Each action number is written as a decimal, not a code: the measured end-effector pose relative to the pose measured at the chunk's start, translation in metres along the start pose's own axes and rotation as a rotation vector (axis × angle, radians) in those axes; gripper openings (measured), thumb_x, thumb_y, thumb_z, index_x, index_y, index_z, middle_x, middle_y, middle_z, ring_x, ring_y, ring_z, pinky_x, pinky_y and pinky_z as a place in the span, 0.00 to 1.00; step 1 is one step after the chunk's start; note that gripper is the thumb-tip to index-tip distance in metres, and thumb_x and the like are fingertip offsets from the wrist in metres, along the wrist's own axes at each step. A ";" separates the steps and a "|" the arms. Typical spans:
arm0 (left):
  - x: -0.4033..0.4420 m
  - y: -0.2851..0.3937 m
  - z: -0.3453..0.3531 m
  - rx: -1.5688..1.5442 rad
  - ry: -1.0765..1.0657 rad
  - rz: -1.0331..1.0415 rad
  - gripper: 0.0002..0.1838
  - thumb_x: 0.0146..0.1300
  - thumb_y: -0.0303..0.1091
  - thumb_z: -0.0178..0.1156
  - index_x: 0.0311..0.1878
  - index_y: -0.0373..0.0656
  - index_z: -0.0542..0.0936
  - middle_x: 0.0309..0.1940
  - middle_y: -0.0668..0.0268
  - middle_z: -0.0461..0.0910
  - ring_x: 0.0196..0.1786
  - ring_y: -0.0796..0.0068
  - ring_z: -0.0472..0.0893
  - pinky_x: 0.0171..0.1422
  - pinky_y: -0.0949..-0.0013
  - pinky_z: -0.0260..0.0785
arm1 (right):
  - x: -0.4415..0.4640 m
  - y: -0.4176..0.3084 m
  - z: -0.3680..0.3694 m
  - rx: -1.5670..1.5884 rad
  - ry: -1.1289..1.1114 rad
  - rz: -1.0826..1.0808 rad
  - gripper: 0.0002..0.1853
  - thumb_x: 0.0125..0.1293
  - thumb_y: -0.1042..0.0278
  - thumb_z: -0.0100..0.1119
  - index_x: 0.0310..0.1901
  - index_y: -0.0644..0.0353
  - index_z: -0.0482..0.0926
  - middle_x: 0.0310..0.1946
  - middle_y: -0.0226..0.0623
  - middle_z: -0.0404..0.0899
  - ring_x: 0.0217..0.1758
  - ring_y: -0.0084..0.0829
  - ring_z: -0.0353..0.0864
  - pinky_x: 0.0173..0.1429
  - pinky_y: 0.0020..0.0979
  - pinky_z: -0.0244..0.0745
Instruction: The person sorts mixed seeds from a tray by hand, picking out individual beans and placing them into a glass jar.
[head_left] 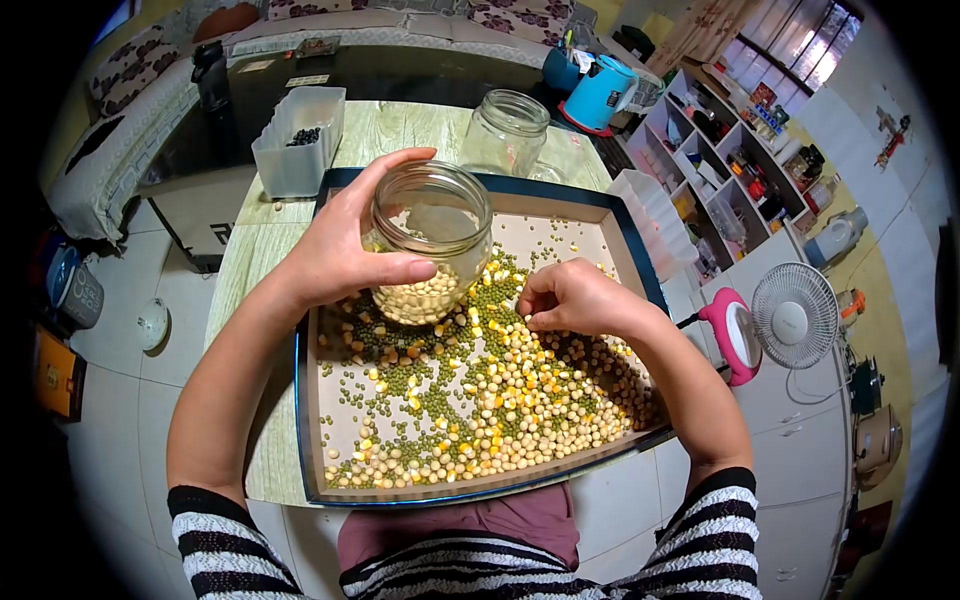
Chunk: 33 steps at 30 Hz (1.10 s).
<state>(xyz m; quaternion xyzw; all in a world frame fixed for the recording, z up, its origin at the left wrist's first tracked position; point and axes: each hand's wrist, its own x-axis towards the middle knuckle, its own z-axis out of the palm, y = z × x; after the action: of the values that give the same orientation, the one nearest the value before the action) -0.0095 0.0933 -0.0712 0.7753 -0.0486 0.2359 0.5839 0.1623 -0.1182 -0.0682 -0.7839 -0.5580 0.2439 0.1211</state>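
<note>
My left hand (pixel 345 240) is wrapped round a glass jar (pixel 440 235), held over the tray and partly filled with soybeans (pixel 420 298). Its mouth is uncovered. A shallow tray with a dark blue rim (pixel 652 285) holds a loose mix of mung beans (pixel 435 405), yellow corn kernels (pixel 475 322) and more soybeans (pixel 515 400). To the right of the jar, my right hand (pixel 570 298) is just above the mix, fingertips pinched together. Whatever is between those fingertips is too small to make out.
A second glass jar (pixel 505 135) stands behind the tray. At back left is a translucent bin (pixel 300 150) with dark beans inside. Another clear plastic container (pixel 655 222) sits by the tray's right edge. A blue kettle (pixel 600 92) and a white fan (pixel 793 315) are farther off.
</note>
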 end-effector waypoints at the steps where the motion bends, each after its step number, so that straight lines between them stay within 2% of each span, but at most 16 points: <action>1: 0.000 0.000 0.000 -0.001 -0.001 -0.004 0.49 0.37 0.46 0.72 0.63 0.42 0.60 0.56 0.57 0.68 0.60 0.66 0.67 0.67 0.64 0.54 | 0.000 -0.001 -0.001 0.000 0.000 -0.001 0.08 0.48 0.70 0.64 0.31 0.61 0.79 0.24 0.36 0.80 0.27 0.27 0.79 0.35 0.28 0.73; 7: 0.000 -0.002 -0.001 0.017 -0.003 -0.002 0.48 0.37 0.46 0.72 0.63 0.43 0.61 0.56 0.58 0.68 0.60 0.67 0.67 0.67 0.65 0.54 | -0.005 -0.009 -0.004 -0.087 -0.046 0.023 0.06 0.47 0.70 0.62 0.28 0.61 0.79 0.23 0.39 0.79 0.28 0.33 0.79 0.36 0.31 0.73; 9: 0.001 -0.003 -0.001 0.018 -0.004 0.003 0.48 0.38 0.46 0.72 0.63 0.43 0.61 0.56 0.57 0.68 0.60 0.67 0.67 0.67 0.65 0.54 | -0.007 -0.010 -0.002 -0.192 -0.039 -0.071 0.06 0.48 0.72 0.62 0.29 0.63 0.79 0.24 0.38 0.80 0.28 0.31 0.80 0.35 0.29 0.74; 11: 0.000 -0.002 -0.001 0.021 -0.005 0.006 0.48 0.38 0.46 0.72 0.63 0.44 0.61 0.56 0.57 0.68 0.60 0.67 0.67 0.67 0.65 0.54 | -0.007 -0.009 0.001 -0.246 -0.027 -0.076 0.07 0.47 0.72 0.62 0.30 0.62 0.79 0.24 0.39 0.80 0.28 0.33 0.81 0.35 0.30 0.74; 13: 0.001 0.001 0.001 0.012 -0.010 -0.064 0.53 0.34 0.52 0.70 0.66 0.43 0.58 0.58 0.62 0.66 0.63 0.67 0.64 0.68 0.59 0.51 | -0.007 -0.010 0.002 -0.301 -0.016 -0.081 0.07 0.47 0.73 0.62 0.30 0.62 0.80 0.24 0.40 0.80 0.29 0.34 0.81 0.35 0.31 0.75; 16: 0.001 0.001 0.000 0.026 -0.015 -0.074 0.53 0.34 0.51 0.70 0.66 0.44 0.58 0.58 0.62 0.66 0.63 0.67 0.64 0.68 0.59 0.51 | -0.008 -0.015 -0.003 -0.276 -0.033 -0.054 0.08 0.46 0.73 0.62 0.31 0.63 0.80 0.24 0.40 0.80 0.29 0.32 0.81 0.35 0.29 0.74; 19: 0.001 -0.001 -0.001 0.022 -0.009 -0.011 0.48 0.38 0.47 0.72 0.63 0.44 0.60 0.57 0.57 0.67 0.61 0.66 0.67 0.66 0.65 0.55 | -0.010 -0.018 -0.013 -0.096 0.068 -0.009 0.08 0.48 0.74 0.60 0.32 0.64 0.79 0.23 0.37 0.79 0.26 0.26 0.79 0.34 0.26 0.73; 20: 0.001 -0.001 -0.001 0.024 -0.009 -0.009 0.48 0.38 0.47 0.72 0.63 0.44 0.60 0.57 0.57 0.67 0.61 0.66 0.67 0.66 0.65 0.55 | -0.009 -0.017 -0.017 -0.139 0.147 -0.071 0.06 0.51 0.75 0.59 0.32 0.64 0.79 0.22 0.35 0.79 0.25 0.22 0.77 0.33 0.24 0.72; 22: 0.001 -0.002 -0.001 0.033 -0.012 -0.006 0.48 0.38 0.47 0.72 0.63 0.43 0.60 0.57 0.57 0.67 0.61 0.66 0.67 0.67 0.65 0.55 | -0.008 -0.029 -0.032 0.073 0.247 -0.003 0.05 0.51 0.74 0.58 0.31 0.64 0.80 0.22 0.36 0.80 0.24 0.22 0.78 0.32 0.25 0.73; 23: 0.001 -0.002 -0.001 0.032 -0.011 -0.006 0.48 0.38 0.47 0.72 0.63 0.43 0.60 0.57 0.57 0.67 0.61 0.66 0.67 0.67 0.65 0.55 | -0.008 -0.034 -0.038 0.198 0.296 -0.008 0.04 0.55 0.78 0.57 0.33 0.66 0.79 0.23 0.30 0.78 0.26 0.16 0.75 0.32 0.20 0.73; 24: 0.001 -0.003 -0.001 0.032 -0.009 -0.002 0.49 0.38 0.48 0.72 0.63 0.43 0.60 0.57 0.56 0.67 0.60 0.65 0.67 0.67 0.64 0.55 | -0.006 -0.038 -0.044 0.321 0.359 -0.074 0.05 0.56 0.77 0.58 0.34 0.67 0.79 0.23 0.30 0.78 0.26 0.17 0.75 0.32 0.20 0.73; 28: 0.001 -0.004 -0.001 0.013 -0.008 0.000 0.49 0.38 0.48 0.72 0.63 0.42 0.60 0.57 0.56 0.67 0.60 0.65 0.67 0.67 0.64 0.55 | 0.004 -0.076 -0.063 0.275 0.457 -0.224 0.05 0.58 0.76 0.59 0.35 0.68 0.78 0.23 0.31 0.78 0.27 0.17 0.76 0.32 0.19 0.73; 30: 0.001 -0.005 -0.001 0.008 -0.012 0.001 0.49 0.38 0.48 0.72 0.64 0.42 0.59 0.57 0.56 0.67 0.60 0.65 0.67 0.67 0.64 0.55 | 0.015 -0.090 -0.061 0.245 0.471 -0.249 0.05 0.57 0.77 0.59 0.35 0.68 0.79 0.23 0.31 0.78 0.26 0.17 0.76 0.32 0.19 0.73; 32: 0.001 -0.005 -0.001 0.002 -0.016 0.003 0.50 0.37 0.48 0.72 0.64 0.42 0.59 0.57 0.55 0.67 0.60 0.65 0.67 0.67 0.64 0.55 | 0.029 -0.096 -0.055 0.071 0.481 -0.416 0.06 0.55 0.76 0.61 0.35 0.67 0.79 0.23 0.32 0.78 0.27 0.17 0.76 0.32 0.20 0.73; 33: 0.001 -0.005 0.000 -0.004 -0.012 0.001 0.50 0.37 0.48 0.72 0.64 0.42 0.59 0.57 0.55 0.67 0.60 0.65 0.67 0.67 0.64 0.55 | 0.037 -0.094 -0.050 0.044 0.547 -0.489 0.07 0.50 0.74 0.61 0.33 0.64 0.80 0.24 0.43 0.80 0.27 0.31 0.81 0.34 0.30 0.75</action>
<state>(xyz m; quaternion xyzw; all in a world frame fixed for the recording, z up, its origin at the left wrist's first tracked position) -0.0068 0.0956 -0.0751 0.7754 -0.0529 0.2316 0.5851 0.1213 -0.0467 0.0086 -0.6607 -0.6708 0.0011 0.3370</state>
